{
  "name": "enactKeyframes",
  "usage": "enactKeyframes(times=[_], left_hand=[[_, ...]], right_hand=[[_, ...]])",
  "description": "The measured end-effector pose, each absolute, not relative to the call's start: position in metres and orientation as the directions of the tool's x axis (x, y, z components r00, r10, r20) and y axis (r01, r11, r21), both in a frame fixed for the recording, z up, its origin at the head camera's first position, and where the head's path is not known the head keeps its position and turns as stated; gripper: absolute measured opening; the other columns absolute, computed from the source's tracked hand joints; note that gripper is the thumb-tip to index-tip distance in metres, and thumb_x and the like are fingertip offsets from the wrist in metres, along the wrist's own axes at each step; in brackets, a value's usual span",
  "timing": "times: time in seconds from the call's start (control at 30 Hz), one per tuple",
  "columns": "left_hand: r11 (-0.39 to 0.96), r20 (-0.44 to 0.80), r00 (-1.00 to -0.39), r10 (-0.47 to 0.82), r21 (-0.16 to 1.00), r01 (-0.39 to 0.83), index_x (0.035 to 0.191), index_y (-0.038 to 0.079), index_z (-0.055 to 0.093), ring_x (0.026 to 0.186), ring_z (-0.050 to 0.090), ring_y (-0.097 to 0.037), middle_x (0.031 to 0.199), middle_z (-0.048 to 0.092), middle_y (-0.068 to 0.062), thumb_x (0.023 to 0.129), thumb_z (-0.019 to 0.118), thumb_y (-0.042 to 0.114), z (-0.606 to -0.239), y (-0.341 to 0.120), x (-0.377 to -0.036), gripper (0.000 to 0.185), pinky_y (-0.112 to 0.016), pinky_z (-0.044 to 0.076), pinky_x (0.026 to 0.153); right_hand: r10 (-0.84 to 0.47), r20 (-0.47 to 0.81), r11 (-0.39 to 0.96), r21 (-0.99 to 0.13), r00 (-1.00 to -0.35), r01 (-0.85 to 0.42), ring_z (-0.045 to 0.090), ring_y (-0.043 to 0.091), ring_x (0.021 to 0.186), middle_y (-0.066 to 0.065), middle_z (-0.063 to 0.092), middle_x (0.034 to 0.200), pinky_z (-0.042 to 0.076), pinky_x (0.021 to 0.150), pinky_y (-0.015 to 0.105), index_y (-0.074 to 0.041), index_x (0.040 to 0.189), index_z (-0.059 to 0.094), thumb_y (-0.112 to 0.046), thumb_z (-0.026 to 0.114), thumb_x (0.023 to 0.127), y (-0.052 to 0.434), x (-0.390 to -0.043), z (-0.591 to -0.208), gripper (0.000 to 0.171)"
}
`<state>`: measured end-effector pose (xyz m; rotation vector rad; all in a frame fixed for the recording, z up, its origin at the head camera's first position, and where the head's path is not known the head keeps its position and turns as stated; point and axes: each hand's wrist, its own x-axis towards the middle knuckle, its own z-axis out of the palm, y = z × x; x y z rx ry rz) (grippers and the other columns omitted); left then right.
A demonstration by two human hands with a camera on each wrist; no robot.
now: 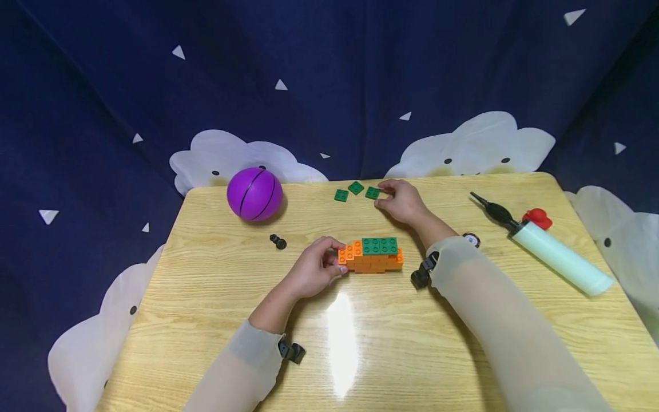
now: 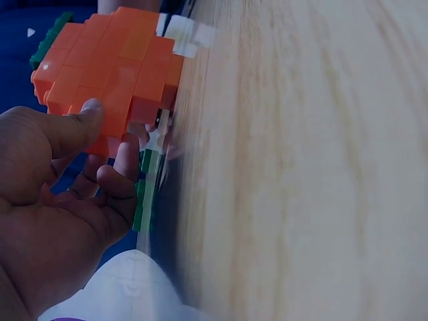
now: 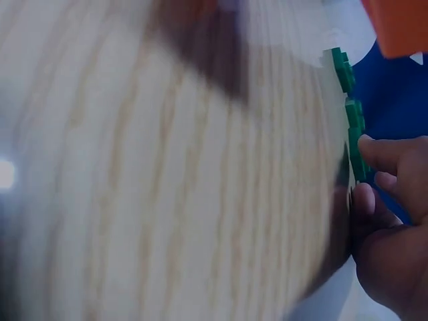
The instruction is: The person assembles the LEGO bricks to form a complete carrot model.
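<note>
An orange toy-brick model (image 1: 372,263) with two green bricks on top is at the middle of the table. My left hand (image 1: 315,268) grips its left end, with the thumb (image 2: 87,124) across the orange side in the left wrist view. At the back my right hand (image 1: 404,201) reaches toward a flat green brick (image 1: 372,193). Thumb and index finger are spread at its right edge, and in the right wrist view the thumb tip (image 3: 366,146) overlaps a green brick (image 3: 357,154). Whether they press on it is unclear. Two more green bricks (image 1: 356,187) (image 1: 341,195) lie to the left.
A purple ball (image 1: 254,194) sits at the back left, with a small black piece (image 1: 278,241) in front. On the right lie a pale-tubed pump (image 1: 561,257) with a black nozzle and a red object (image 1: 538,218). A small round object (image 1: 471,239) is by the right sleeve.
</note>
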<state>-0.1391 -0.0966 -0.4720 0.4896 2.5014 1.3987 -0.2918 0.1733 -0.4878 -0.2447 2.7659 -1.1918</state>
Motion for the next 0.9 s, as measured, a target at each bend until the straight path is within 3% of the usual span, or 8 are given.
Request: enactKeyframes(times=[0.43,0.9], left_hand=[[0.489,-0.037,-0.918,0.395,0.855,0.175,0.125,0.013,0.063,0.086,0.060,-0.018,0.104,0.059,-0.005,0.092,0.079,0.006,-0.474,-0.096,-0.140,0.037,-0.032,0.052,0.075],[0.488,-0.044,-0.921,0.387,0.857,0.164,0.124,0.013,0.064,0.088,0.060,-0.017,0.105,0.059,-0.004,0.092,0.079,0.007,-0.473,-0.096,-0.139,0.036,-0.032,0.052,0.075]], right_hand=[[-0.259,-0.028,0.766,-0.615,-0.965,-0.188,0.048,0.039,0.134,0.021,0.059,0.140,0.038,0.114,0.051,-0.001,0.144,0.058,-0.026,0.073,0.097,0.169,-0.303,-0.495,0.056],[-0.252,-0.061,0.749,-0.645,-0.966,-0.155,0.055,0.035,0.118,0.020,0.064,0.131,0.045,0.104,0.049,-0.004,0.139,0.063,-0.021,0.072,0.097,0.168,-0.294,-0.485,0.046]])
